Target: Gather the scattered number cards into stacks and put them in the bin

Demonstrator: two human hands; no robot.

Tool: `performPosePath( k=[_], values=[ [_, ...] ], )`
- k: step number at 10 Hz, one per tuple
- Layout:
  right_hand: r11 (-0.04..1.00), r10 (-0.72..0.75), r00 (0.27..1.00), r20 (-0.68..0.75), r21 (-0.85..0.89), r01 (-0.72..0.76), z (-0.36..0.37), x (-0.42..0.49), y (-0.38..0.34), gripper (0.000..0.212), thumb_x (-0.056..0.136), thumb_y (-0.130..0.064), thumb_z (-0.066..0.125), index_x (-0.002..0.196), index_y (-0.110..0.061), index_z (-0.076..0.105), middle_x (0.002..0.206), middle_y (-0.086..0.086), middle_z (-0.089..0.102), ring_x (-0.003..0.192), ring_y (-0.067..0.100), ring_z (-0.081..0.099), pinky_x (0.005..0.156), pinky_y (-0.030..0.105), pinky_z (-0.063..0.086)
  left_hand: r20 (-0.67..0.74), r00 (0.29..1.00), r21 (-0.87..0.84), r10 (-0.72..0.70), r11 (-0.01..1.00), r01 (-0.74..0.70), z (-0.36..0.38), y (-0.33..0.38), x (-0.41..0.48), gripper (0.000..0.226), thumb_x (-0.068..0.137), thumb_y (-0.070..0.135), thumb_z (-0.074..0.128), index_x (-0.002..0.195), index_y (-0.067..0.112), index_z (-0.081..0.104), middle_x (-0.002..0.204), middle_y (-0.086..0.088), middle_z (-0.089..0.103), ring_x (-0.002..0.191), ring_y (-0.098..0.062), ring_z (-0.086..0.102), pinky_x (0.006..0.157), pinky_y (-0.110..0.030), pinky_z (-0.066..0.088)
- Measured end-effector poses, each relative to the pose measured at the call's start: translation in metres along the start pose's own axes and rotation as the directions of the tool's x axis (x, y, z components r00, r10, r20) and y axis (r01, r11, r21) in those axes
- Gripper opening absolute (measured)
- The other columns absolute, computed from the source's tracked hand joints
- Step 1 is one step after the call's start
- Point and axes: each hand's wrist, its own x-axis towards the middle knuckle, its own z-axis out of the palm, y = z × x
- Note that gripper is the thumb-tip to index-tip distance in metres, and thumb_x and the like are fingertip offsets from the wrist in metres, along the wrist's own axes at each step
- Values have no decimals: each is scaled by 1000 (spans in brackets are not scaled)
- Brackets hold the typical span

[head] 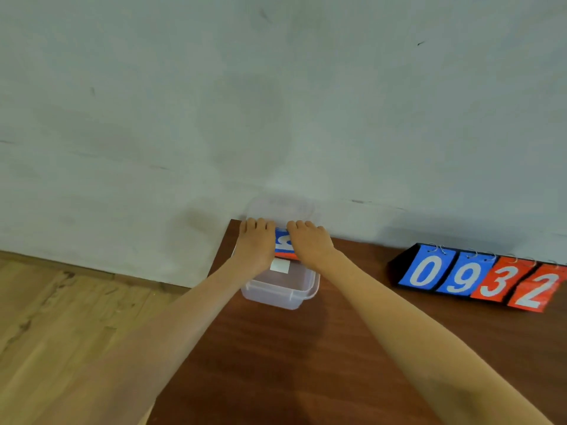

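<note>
A clear plastic bin (283, 294) stands at the far left corner of the brown table, against the wall. Over its opening, both hands hold a stack of number cards (283, 243); a blue card with a white digit shows on top and a red edge below it. My left hand (256, 243) grips the stack's left side, fingers curled over the far edge. My right hand (308, 243) grips its right side the same way. A white label (280, 266) shows inside the bin, below the stack.
A flip scoreboard (478, 276) stands at the right along the wall, showing blue 0 and 9, red 3 and 2. The table's left edge (214, 265) runs just beside the bin, with wooden floor (61, 317) below. A grey wall rises behind.
</note>
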Motion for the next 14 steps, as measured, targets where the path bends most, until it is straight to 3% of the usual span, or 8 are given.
performPosePath(
  k=[2,4,5,6,9,11,12,14],
  values=[
    [994,7,962,274,102,-37,33,29,-8,43,96,-15,49,134,-3,35,130,15,52,117,33,51,88,41,43,318,944,-50,87,996,-75,21,-5,22,37,94,8,46,131,6,42,126,-13,54,111,-29,56,84,-35,45],
    [992,-78,834,546,123,12,61,43,-15,51,100,-13,42,144,2,23,132,17,54,113,32,55,88,36,43,577,805,-161,140,985,-56,49,-3,37,61,92,-2,45,146,2,18,111,-14,60,85,-23,56,73,-30,44],
    [994,-17,786,617,98,-56,79,47,-15,63,100,-19,41,148,0,5,139,17,45,103,29,50,89,37,40,608,783,-151,132,987,-49,67,-3,46,38,91,0,51,128,5,48,85,-5,53,72,-15,47,78,-29,46],
    [997,-9,779,627,69,-44,93,51,-15,54,99,-27,41,144,-3,22,148,15,29,131,34,35,107,44,33,613,784,-144,99,989,-12,79,-2,53,29,89,-2,53,118,3,57,100,-13,61,81,-19,48,80,-29,46],
    [998,-12,868,497,58,-19,102,54,-11,51,92,-23,57,136,-6,37,131,12,53,117,29,53,98,39,43,611,789,-163,58,985,53,99,-5,59,37,89,3,56,126,9,54,119,-11,61,94,-21,56,91,-31,47],
    [998,-51,822,568,12,54,95,50,-12,42,93,-24,56,130,-10,44,125,11,48,109,27,54,95,38,46,665,738,-166,113,986,-1,95,-5,51,34,93,15,55,126,9,53,121,-9,57,102,-20,55,89,-28,44],
    [996,-76,848,525,10,84,87,48,-10,45,89,-19,60,130,-9,44,122,10,53,107,27,55,91,38,48,632,769,-183,99,983,25,90,-8,49,25,92,11,54,116,6,58,102,-8,58,85,-17,51,77,-25,44],
    [996,-75,990,116,50,70,51,11,6,48,90,-9,49,137,-12,39,138,11,44,129,29,39,104,41,33,231,973,-140,6,990,27,65,-5,28,30,92,12,50,122,11,53,120,-8,53,108,-24,53,89,-35,48]
  ],
)
